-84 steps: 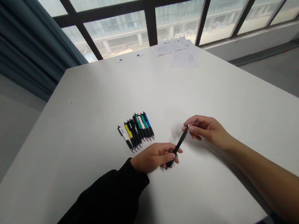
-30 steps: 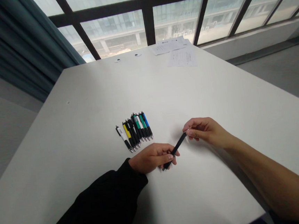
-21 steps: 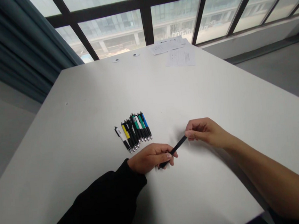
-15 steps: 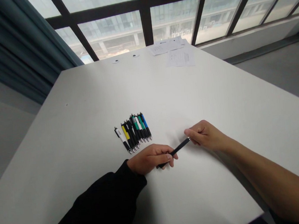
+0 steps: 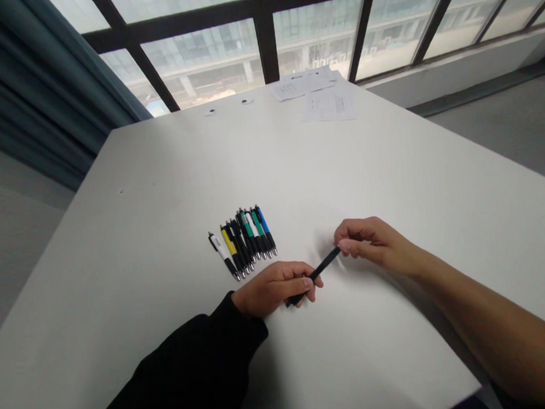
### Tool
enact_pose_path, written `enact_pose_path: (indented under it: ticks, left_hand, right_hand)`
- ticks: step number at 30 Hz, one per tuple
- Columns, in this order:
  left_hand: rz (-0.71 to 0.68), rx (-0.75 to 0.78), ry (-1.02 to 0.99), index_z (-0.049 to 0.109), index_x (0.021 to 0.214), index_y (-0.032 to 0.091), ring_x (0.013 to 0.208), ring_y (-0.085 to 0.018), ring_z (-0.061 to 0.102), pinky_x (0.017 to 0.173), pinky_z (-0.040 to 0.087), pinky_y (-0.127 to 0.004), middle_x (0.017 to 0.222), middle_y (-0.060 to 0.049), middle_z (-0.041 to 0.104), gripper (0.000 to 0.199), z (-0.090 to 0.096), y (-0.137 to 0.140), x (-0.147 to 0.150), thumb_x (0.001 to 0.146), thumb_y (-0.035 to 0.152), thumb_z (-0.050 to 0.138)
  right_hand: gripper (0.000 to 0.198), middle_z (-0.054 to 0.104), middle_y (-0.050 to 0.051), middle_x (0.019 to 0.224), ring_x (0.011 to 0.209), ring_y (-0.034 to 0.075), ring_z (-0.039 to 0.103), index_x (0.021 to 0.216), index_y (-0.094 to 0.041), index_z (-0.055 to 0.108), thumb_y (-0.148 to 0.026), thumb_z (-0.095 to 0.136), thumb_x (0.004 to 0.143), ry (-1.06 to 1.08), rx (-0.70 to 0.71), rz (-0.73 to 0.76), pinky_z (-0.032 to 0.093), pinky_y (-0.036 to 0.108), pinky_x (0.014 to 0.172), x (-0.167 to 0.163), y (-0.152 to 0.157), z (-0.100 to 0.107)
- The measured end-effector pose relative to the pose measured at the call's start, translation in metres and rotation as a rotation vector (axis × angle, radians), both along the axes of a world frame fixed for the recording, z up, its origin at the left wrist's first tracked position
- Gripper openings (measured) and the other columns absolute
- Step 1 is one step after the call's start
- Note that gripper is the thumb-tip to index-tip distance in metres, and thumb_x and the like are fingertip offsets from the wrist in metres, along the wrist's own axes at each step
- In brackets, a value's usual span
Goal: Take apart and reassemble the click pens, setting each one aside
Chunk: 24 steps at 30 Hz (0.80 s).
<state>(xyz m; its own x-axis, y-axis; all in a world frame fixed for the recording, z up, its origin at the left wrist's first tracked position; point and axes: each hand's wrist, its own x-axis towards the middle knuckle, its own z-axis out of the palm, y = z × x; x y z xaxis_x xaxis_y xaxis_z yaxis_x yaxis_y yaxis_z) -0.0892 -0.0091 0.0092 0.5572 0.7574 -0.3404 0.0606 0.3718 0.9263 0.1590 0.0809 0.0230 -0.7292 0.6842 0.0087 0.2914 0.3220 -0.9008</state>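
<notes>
A black pen [image 5: 325, 263] slants up to the right between my two hands, over the front part of the table. My left hand [image 5: 282, 286] in a black sleeve is closed around its lower half, thumb on top. At the pen's upper right end, my right hand [image 5: 366, 242] pinches the tip between thumb and fingers, which cover it. Just beyond my left hand lies a row of several pens side by side, among them a white pen [image 5: 223, 253], a yellow pen [image 5: 231, 246] and a blue pen [image 5: 265, 227], all with black grips.
The white table [image 5: 178, 168] stretches to the windows. Printed papers [image 5: 328, 101] lie at its far edge, with two small pieces [image 5: 247, 101] to their left. A dark blue curtain [image 5: 52, 84] hangs at the left.
My right hand's fingers have shifted and turned around the pen's end, now covering the silver tip that showed before. My left hand and the row of pens have stayed almost in place.
</notes>
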Motion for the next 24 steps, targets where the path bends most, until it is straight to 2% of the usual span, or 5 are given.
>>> enact_pose_path:
  ticks: [5, 9, 12, 18, 24]
  left_hand:
    - [-0.016, -0.033, -0.007, 0.069, 0.1, 0.012, 0.055, -0.008, 0.048, 0.053, 0.036, -0.022, 0.077, -0.004, 0.065, 0.027, -0.0017, -0.0002, -0.0013, 0.089, 0.035, 0.063]
    - [-0.003, -0.029, -0.001, 0.069, 0.099, 0.011, 0.054, -0.007, 0.049, 0.051, 0.035, -0.021, 0.076, -0.004, 0.065, 0.028, -0.0001, -0.0002, -0.0015, 0.09, 0.036, 0.06]
    - [-0.012, -0.027, 0.02, 0.069, 0.099, 0.012, 0.053, -0.006, 0.048, 0.05, 0.036, -0.02, 0.076, -0.003, 0.064, 0.029, 0.0007, -0.0001, -0.0008, 0.09, 0.038, 0.062]
    - [-0.036, 0.011, 0.023, 0.069, 0.101, 0.012, 0.054, -0.006, 0.051, 0.052, 0.042, -0.019, 0.076, -0.003, 0.064, 0.032, -0.0034, -0.0005, -0.0015, 0.086, 0.04, 0.067]
    - [-0.026, 0.026, 0.061, 0.068, 0.107, 0.013, 0.057, -0.007, 0.055, 0.05, 0.042, -0.018, 0.078, -0.003, 0.065, 0.035, -0.0048, -0.0007, -0.0004, 0.089, 0.042, 0.066]
  right_hand:
    - [0.055, 0.04, -0.004, 0.046, 0.045, 0.009, 0.033, 0.056, -0.017, 0.054, -0.053, 0.049, 0.097, -0.146, 0.03, 0.018, 0.026, 0.026, 0.047, -0.0022, -0.0016, 0.0035]
    - [0.043, 0.045, -0.003, 0.057, 0.053, 0.01, 0.038, 0.07, -0.017, 0.058, -0.051, 0.053, 0.095, -0.053, 0.06, 0.032, 0.03, 0.025, 0.051, -0.0026, -0.003, 0.0052]
    - [0.045, 0.041, -0.004, 0.055, 0.051, 0.009, 0.034, 0.064, -0.018, 0.052, -0.05, 0.054, 0.096, -0.076, 0.073, 0.059, 0.029, 0.025, 0.05, -0.0031, -0.0037, 0.0036]
    - [0.052, 0.044, -0.003, 0.054, 0.05, 0.009, 0.034, 0.061, -0.018, 0.049, -0.055, 0.048, 0.097, -0.08, -0.084, 0.075, 0.027, 0.025, 0.048, -0.0028, -0.0036, -0.0011]
    - [0.043, 0.037, -0.006, 0.054, 0.051, 0.009, 0.031, 0.065, -0.018, 0.053, -0.051, 0.058, 0.093, -0.12, -0.009, 0.073, 0.024, 0.025, 0.049, -0.0039, -0.0037, 0.001]
